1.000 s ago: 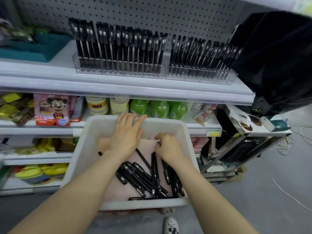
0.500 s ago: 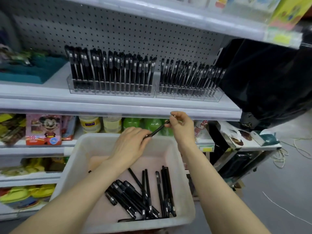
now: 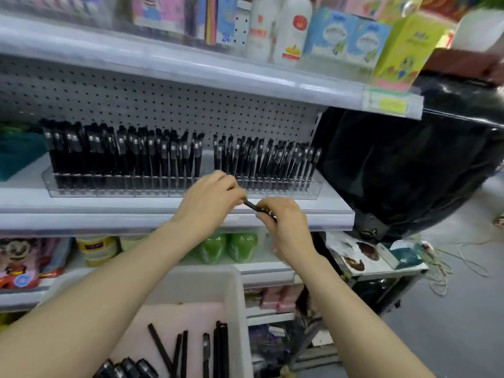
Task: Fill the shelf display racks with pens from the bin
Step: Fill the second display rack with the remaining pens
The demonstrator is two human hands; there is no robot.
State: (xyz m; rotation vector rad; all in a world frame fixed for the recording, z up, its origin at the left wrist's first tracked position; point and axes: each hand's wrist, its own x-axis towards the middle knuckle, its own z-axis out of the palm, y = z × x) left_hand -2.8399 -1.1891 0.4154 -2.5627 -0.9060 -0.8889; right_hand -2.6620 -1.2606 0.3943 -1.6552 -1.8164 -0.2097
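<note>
One black pen (image 3: 252, 206) is held between both hands in front of the shelf edge. My left hand (image 3: 208, 199) grips its upper end and my right hand (image 3: 283, 227) pinches its lower end. Behind them two clear display racks stand side by side on the shelf: the left rack (image 3: 114, 184) and the right rack (image 3: 275, 186), both packed with upright black pens. There is a narrow gap between the two rows right above my left hand. Below, the white bin (image 3: 237, 309) holds several loose black pens (image 3: 191, 350) on a pink liner.
A big black plastic bag (image 3: 409, 165) bulges at the shelf's right end. The shelf above (image 3: 191, 69) carries bottles and boxes. Green bottles (image 3: 229, 246) and jars sit on the lower shelf. A low side rack (image 3: 381, 266) and cables lie on the floor at right.
Both hands have risen from the bin up to the rack shelf with one pen. The pen passed from my right hand alone to both hands. The view tilted upward.
</note>
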